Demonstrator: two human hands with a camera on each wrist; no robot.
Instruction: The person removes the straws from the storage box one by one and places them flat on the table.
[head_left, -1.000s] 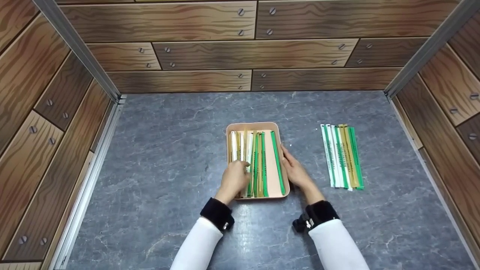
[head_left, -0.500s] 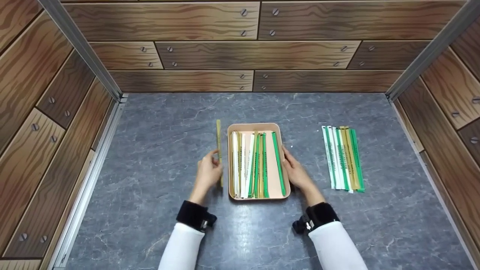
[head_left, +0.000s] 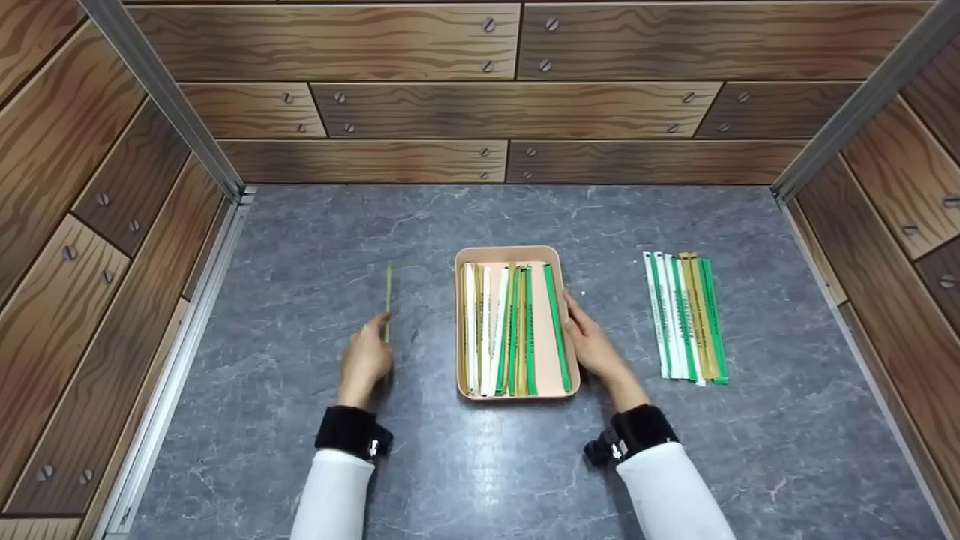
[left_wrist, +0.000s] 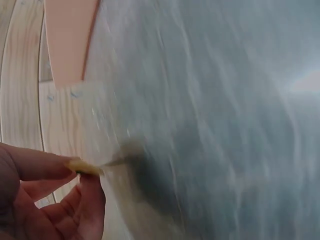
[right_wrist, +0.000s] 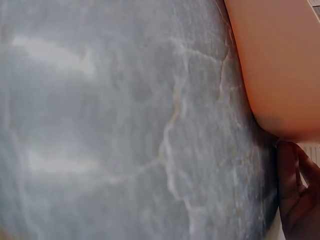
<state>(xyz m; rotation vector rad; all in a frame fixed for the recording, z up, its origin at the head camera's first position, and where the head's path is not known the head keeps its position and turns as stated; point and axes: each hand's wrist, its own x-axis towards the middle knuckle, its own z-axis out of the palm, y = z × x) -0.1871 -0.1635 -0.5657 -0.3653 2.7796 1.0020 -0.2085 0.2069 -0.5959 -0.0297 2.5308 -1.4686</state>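
In the head view my left hand (head_left: 366, 354) pinches a slim gold wrapped stick (head_left: 388, 289) between thumb and fingers, to the left of the tray. The left wrist view shows the stick's yellow end (left_wrist: 82, 167) held at the fingertips, close over the table. A shallow peach tray (head_left: 547, 337) holds a row of similar sticks (head_left: 501, 330) in white, gold and green, with one green stick (head_left: 556, 326) apart near its right wall. My right hand (head_left: 595, 345) rests with extended fingers against the tray's right side, its fingertips (right_wrist: 287, 160) at the tray wall in the right wrist view.
A second group of white, green and gold sticks (head_left: 684, 319) lies side by side on the grey marbled table (head_left: 315, 240), right of the tray. Wood-patterned panels (head_left: 420, 109) and metal corner rails (head_left: 161, 94) enclose the back and sides.
My left hand has lifted the gold stick out of the tray's row and carried it left, away from the tray. The right hand stays at the tray's side.
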